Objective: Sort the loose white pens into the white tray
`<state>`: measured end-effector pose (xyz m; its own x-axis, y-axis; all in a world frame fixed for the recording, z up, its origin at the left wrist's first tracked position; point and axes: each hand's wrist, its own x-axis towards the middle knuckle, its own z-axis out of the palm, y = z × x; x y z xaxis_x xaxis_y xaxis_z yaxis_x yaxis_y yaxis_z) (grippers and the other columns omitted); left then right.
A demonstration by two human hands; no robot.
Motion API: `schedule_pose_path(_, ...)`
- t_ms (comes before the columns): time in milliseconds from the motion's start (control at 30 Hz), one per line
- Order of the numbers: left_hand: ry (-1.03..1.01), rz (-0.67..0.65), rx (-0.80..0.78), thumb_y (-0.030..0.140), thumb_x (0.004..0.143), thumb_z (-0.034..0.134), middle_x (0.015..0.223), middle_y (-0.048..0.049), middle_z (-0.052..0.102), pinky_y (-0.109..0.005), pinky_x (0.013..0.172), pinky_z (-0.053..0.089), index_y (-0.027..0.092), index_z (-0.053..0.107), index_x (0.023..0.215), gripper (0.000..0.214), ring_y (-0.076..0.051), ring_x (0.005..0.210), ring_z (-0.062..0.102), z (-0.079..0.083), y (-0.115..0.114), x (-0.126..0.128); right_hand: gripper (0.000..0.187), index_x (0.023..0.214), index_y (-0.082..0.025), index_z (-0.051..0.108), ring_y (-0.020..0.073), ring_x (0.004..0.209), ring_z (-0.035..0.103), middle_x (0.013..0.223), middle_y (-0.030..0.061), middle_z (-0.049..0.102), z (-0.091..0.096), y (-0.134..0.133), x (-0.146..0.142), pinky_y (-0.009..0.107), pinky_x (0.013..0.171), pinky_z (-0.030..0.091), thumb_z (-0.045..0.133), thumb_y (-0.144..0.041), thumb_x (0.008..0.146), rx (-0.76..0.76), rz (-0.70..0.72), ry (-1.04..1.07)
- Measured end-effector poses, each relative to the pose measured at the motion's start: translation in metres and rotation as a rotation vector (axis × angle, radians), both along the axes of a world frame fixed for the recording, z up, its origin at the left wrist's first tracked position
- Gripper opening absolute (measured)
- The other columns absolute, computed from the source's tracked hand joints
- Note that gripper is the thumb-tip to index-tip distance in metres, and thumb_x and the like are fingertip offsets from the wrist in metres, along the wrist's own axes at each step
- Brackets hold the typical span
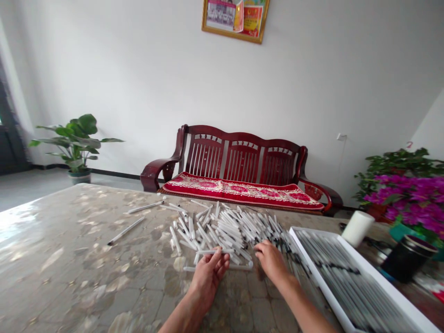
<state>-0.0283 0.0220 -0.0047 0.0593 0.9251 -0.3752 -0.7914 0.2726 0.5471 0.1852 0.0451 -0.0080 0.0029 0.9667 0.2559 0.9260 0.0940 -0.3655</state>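
My left hand is closed, with a white pen barrel lying crosswise between thumb and fingers. Another pale tube lies on the table just beyond that hand. To the right, my right hand has its fingers curled together at the near edge of the heap; whatever they pinch is hidden. Both hands are in front of a large loose heap of white pen barrels, some with dark ends. Dark-tipped thin pen parts lie between my right hand and a white box.
Rows of slim grey pen parts fill the box. Single pens lie left on the patterned table. Right of the box are a white roll, a black cup and purple flowers. A wooden bench stands behind.
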Motion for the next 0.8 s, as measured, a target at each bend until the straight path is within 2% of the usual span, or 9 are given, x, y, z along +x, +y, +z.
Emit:
schedule_pose_path(100,0.004,-0.012,0.002,0.006,0.089,0.059,0.065,-0.0042,0.070,-0.021,0.057,0.061,0.012,0.061,0.081,0.010,-0.012,0.058,0.071,0.000,0.000,0.000,0.017,0.072,-0.021,0.067,0.0184,0.085,0.065,0.089,0.0068,0.068,-0.004,0.000,0.000,0.025,0.077,0.044,0.054,-0.014,0.081,0.025,-0.022,-0.012)
schedule_pose_path(167,0.001,-0.016,0.007,0.006,0.089,0.059,0.066,-0.0046,0.071,-0.021,0.058,0.061,0.012,0.061,0.082,0.009,-0.012,0.059,0.071,-0.001,0.000,0.001,0.014,0.071,-0.021,0.064,0.0194,0.083,0.065,0.086,0.0066,0.068,-0.005,0.000,-0.002,0.027,0.075,0.045,0.054,-0.017,0.080,0.076,-0.033,0.111)
schedule_pose_path(267,-0.004,-0.012,0.004,0.005,0.088,0.060,0.067,-0.0049,0.071,-0.021,0.058,0.061,0.011,0.062,0.081,0.009,-0.013,0.060,0.072,-0.003,0.000,0.001,0.013,0.075,-0.021,0.061,0.0212,0.070,0.065,0.074,0.0041,0.066,-0.003,-0.006,-0.013,0.029,0.062,0.049,0.054,-0.030,0.081,0.054,-0.027,0.525)
schedule_pose_path(367,-0.004,-0.007,0.007,0.004,0.087,0.061,0.067,-0.0052,0.071,-0.021,0.059,0.061,0.011,0.063,0.081,0.009,-0.014,0.061,0.072,-0.004,0.000,0.002,0.029,0.083,-0.020,0.062,0.0223,0.064,0.066,0.073,0.0032,0.066,0.001,-0.017,-0.035,0.030,0.051,0.050,0.061,-0.048,0.076,-0.015,0.002,0.964)
schedule_pose_path(433,-0.001,-0.009,0.019,0.004,0.086,0.062,0.068,-0.0055,0.072,-0.022,0.061,0.061,0.011,0.063,0.081,0.009,-0.014,0.062,0.073,-0.004,-0.001,0.003,0.038,0.085,-0.019,0.064,0.0221,0.065,0.066,0.075,0.0036,0.068,0.004,-0.025,-0.050,0.030,0.052,0.052,0.069,-0.053,0.069,-0.022,0.010,1.130)
schedule_pose_path(633,0.010,-0.029,0.041,0.003,0.085,0.062,0.069,-0.0062,0.073,-0.022,0.062,0.062,0.012,0.064,0.080,0.011,-0.014,0.063,0.073,-0.005,-0.002,0.003,0.046,0.083,-0.017,0.067,0.0212,0.063,0.066,0.071,0.0041,0.069,0.003,-0.033,-0.073,0.028,0.049,0.051,0.078,-0.056,0.061,-0.008,-0.024,1.281)
schedule_pose_path(800,0.027,-0.034,0.040,0.001,0.086,0.059,0.069,-0.0070,0.073,-0.022,0.061,0.061,0.011,0.064,0.081,0.013,-0.014,0.062,0.072,-0.006,-0.003,0.004,0.039,0.084,-0.017,0.067,0.0207,0.064,0.064,0.069,0.0039,0.068,-0.001,-0.034,-0.075,0.025,0.046,0.046,0.077,-0.051,0.066,0.017,0.000,1.290)
